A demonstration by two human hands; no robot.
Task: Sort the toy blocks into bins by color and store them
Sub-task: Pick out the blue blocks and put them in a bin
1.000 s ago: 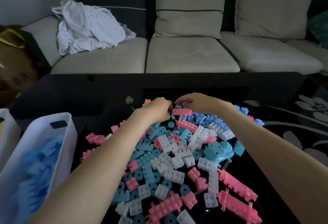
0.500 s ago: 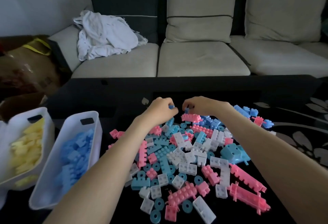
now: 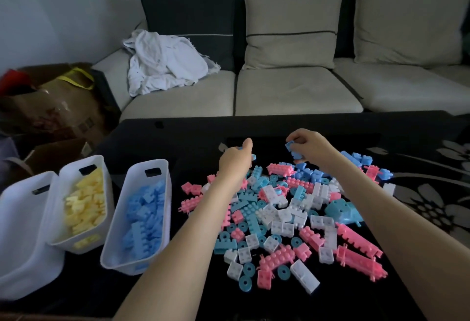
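A heap of pink, white, teal and blue toy blocks (image 3: 287, 208) covers the dark table (image 3: 279, 127). My right hand (image 3: 309, 146) is lifted over the heap's far edge and pinches blue blocks (image 3: 292, 150). My left hand (image 3: 235, 159) hovers at the heap's far left with fingers curled round small blue blocks (image 3: 251, 157), mostly hidden. Left of the heap stand three white bins: one with blue blocks (image 3: 142, 219), one with yellow blocks (image 3: 81, 203), and a nearer one (image 3: 23, 234) whose inside I cannot see.
A beige sofa (image 3: 292, 92) with cushions and a crumpled white cloth (image 3: 165, 64) runs behind the table. Cardboard boxes and a brown bag (image 3: 50, 107) sit at the far left. A flower-patterned rug (image 3: 437, 193) lies to the right.
Both hands rose from the far edge of the heap with blue blocks in them, and they moved apart. The view shifted left, bringing the yellow bin and a third bin into sight.
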